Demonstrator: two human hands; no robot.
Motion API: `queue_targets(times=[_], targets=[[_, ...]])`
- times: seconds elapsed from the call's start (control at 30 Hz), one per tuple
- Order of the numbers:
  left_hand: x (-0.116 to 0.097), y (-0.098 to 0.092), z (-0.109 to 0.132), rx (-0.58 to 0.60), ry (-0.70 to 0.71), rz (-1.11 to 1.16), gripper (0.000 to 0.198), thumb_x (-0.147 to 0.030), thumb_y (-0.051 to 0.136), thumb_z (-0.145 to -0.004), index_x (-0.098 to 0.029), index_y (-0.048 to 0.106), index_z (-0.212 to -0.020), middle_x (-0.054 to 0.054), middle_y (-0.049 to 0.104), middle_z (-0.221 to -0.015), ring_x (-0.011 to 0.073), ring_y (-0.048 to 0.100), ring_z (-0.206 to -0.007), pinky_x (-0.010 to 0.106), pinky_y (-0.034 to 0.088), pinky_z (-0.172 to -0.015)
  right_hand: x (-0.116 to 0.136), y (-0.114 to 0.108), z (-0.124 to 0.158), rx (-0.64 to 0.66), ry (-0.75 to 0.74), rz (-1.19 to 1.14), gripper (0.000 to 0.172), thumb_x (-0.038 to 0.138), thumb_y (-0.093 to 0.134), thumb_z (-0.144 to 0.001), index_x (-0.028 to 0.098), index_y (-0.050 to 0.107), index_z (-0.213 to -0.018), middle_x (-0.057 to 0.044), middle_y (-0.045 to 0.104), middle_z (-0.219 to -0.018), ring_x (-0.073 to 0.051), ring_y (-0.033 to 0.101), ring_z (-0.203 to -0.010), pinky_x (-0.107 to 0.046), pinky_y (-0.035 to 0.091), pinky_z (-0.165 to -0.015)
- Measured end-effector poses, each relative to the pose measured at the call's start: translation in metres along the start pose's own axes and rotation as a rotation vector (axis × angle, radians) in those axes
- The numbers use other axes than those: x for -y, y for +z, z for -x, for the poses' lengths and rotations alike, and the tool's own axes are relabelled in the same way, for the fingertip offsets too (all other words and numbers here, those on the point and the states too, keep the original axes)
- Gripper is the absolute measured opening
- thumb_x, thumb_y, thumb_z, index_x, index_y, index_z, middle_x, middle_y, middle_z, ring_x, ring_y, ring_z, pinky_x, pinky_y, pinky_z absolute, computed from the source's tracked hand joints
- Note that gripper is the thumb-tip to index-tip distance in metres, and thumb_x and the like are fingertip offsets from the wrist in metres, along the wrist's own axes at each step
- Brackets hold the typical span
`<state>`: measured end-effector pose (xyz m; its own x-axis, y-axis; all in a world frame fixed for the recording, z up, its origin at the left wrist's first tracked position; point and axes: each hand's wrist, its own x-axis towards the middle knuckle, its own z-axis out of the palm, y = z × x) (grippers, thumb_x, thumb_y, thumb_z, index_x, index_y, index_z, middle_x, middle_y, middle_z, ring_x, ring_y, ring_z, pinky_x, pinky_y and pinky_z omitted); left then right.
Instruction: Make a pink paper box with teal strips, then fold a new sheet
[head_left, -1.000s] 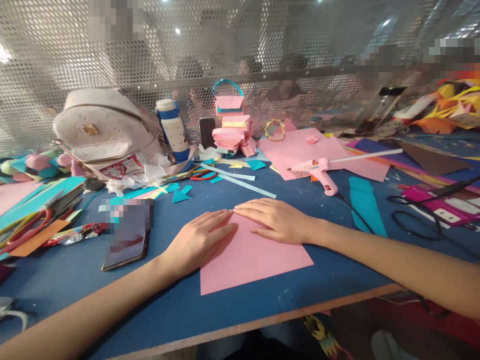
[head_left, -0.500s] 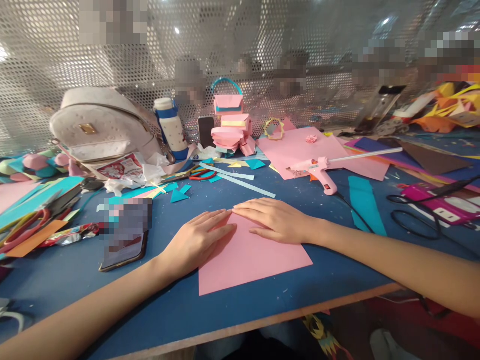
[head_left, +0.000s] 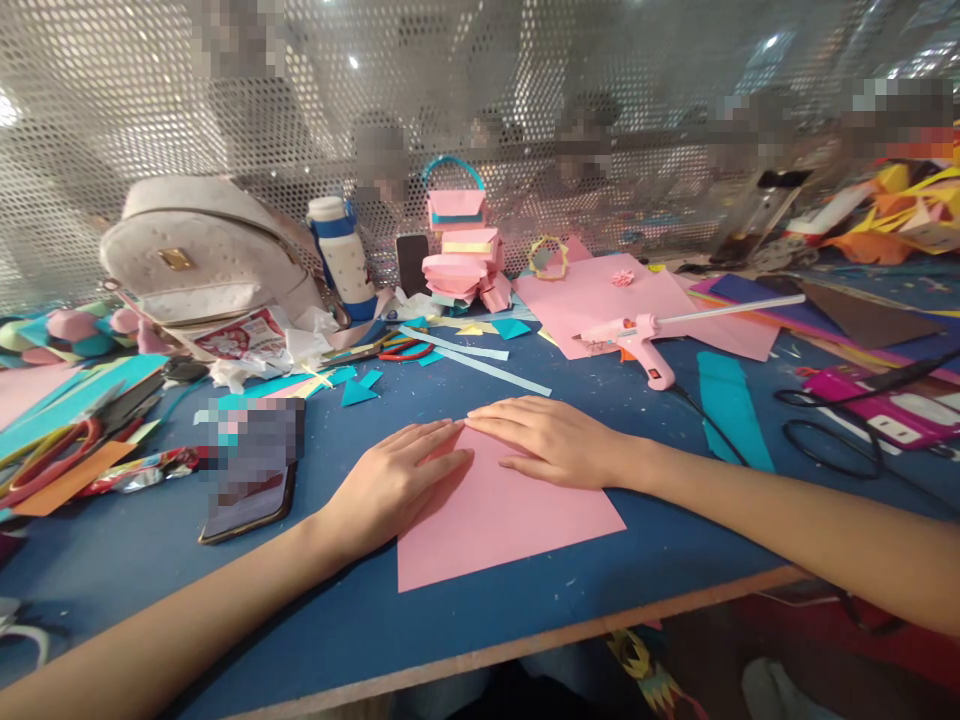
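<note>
A sheet of pink paper lies flat on the blue table, near its front edge. My left hand rests open over the sheet's left side, palm down, fingers stretched toward the top. Across the upper right of the same sheet lies my right hand, also flat and open. The fingertips of both hands come close together at the paper's top edge, and the hands hide both upper sides. Left of my left hand is a smartphone. Beyond my right hand a pink glue gun lies on its side.
At the back stand a pale backpack, a bottle and pink folded-paper boxes. Paper strips and scissors lie around. A magenta power strip with black cables is at right. A perforated metal screen rises behind the table.
</note>
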<state>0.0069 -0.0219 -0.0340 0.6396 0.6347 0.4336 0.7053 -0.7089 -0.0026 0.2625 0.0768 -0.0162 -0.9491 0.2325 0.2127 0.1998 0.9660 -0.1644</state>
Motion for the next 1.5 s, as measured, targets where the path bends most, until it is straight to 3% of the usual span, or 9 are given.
queue_targets(times=[0.93,1.2,1.33,1.5], targets=[[-0.003,-0.002,-0.005,-0.066,0.009,0.026,0.024,-0.017,0.053,-0.097,-0.015,0.064,-0.118,0.015,0.061,-0.132,0.0266,0.06,-0.121,0.043,0.053,-0.098,0.0,0.005,0.0,0.0,-0.021,0.091,0.054,0.036,0.044,-0.102,0.011,0.035,-0.149,-0.013,0.046,-0.148,-0.026,0.045,-0.133,-0.045,0.039,-0.109],[-0.002,0.0,-0.002,-0.016,0.032,-0.038,0.027,-0.018,0.051,-0.098,-0.017,0.061,-0.124,0.013,0.056,-0.14,0.0254,0.055,-0.127,0.044,0.047,-0.105,-0.001,0.007,0.0,-0.005,-0.019,0.126,0.055,0.035,0.043,-0.101,0.01,0.034,-0.149,-0.014,0.042,-0.15,-0.026,0.041,-0.136,-0.045,0.038,-0.111],[-0.001,-0.006,-0.003,0.075,0.139,0.026,0.032,-0.017,0.039,-0.102,-0.017,0.059,-0.128,0.015,0.051,-0.144,0.0276,0.049,-0.133,0.048,0.045,-0.107,-0.001,0.007,0.001,0.015,-0.002,0.119,0.054,0.036,0.042,-0.102,0.009,0.035,-0.148,-0.014,0.042,-0.151,-0.026,0.041,-0.136,-0.045,0.038,-0.111],[0.0,-0.013,-0.009,0.159,0.308,0.212,0.038,-0.016,0.032,-0.104,-0.015,0.056,-0.133,0.013,0.055,-0.141,0.0251,0.048,-0.134,0.043,0.044,-0.109,-0.001,0.008,0.001,0.01,0.025,0.101,0.054,0.035,0.042,-0.102,0.011,0.035,-0.149,-0.013,0.043,-0.15,-0.026,0.043,-0.135,-0.045,0.039,-0.11]])
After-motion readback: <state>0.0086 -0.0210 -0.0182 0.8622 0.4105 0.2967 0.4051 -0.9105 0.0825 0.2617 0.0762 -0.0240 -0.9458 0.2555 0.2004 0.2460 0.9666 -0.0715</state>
